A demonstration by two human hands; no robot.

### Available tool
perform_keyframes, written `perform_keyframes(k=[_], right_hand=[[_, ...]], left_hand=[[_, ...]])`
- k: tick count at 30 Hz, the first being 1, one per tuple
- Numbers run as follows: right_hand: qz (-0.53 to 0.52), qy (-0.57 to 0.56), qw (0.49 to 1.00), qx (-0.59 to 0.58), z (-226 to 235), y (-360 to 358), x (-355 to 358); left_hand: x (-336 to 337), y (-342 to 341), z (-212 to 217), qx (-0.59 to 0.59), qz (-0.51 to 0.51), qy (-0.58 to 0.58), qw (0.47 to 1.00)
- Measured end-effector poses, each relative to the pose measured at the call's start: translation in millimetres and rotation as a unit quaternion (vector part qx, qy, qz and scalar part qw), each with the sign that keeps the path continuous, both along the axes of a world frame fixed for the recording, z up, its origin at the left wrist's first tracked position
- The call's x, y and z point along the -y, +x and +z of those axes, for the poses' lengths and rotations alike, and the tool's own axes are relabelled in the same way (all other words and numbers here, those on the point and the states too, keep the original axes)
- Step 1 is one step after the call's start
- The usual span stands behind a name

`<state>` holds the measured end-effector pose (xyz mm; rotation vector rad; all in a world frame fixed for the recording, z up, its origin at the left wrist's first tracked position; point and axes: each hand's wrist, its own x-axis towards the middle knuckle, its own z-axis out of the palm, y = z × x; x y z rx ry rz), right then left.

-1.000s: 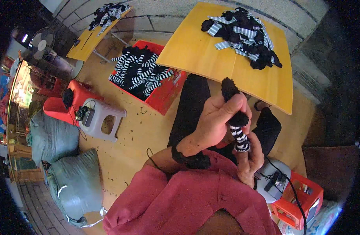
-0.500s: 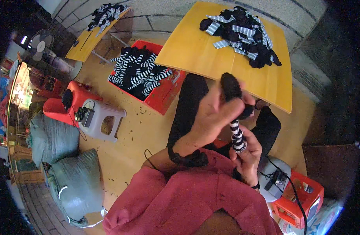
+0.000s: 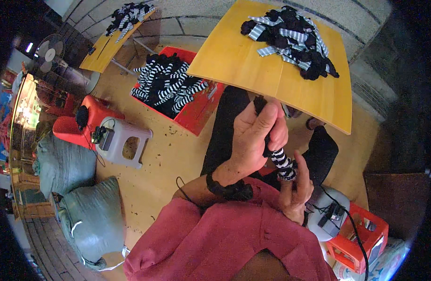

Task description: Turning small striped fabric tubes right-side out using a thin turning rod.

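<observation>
Black-and-white striped knit sock (image 3: 282, 161) stretched taut: left hand (image 3: 255, 136) clamped on its top, right hand (image 3: 296, 192) pinching the bottom.

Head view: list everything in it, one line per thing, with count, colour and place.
Striped sock: one, black and white, held between both hands.
Near table: one, yellow, ahead of the person.
Sock pile: one, black and striped, on the near table.
Crate: one, red, left of the near table, full of striped socks.
Far table: one, yellow, upper left, carrying more socks.
Grey stool: one, on the floor at left.
Red stool: one, beside the grey stool.
Sacks: two, grey-green, lower left.
Fan: one, upper left.
Small red crate: one, lower right.
Left hand: fingers closed around the sock's upper part.
Right hand: holding the sock's lower end.
</observation>
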<state>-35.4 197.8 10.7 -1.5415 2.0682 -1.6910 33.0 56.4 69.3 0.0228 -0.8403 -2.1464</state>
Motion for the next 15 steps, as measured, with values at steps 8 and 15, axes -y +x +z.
perform_keyframes(k=[8,15], right_hand=[[0.244,0.006,0.768,0.592,12,-14,-4],[0.198,0.056,0.797,0.568,20,-14,-12]], left_hand=[[-15,-2,-5,0.041,-0.049,-0.024,0.998],[11,9,8,0.055,0.059,-0.017,0.997]])
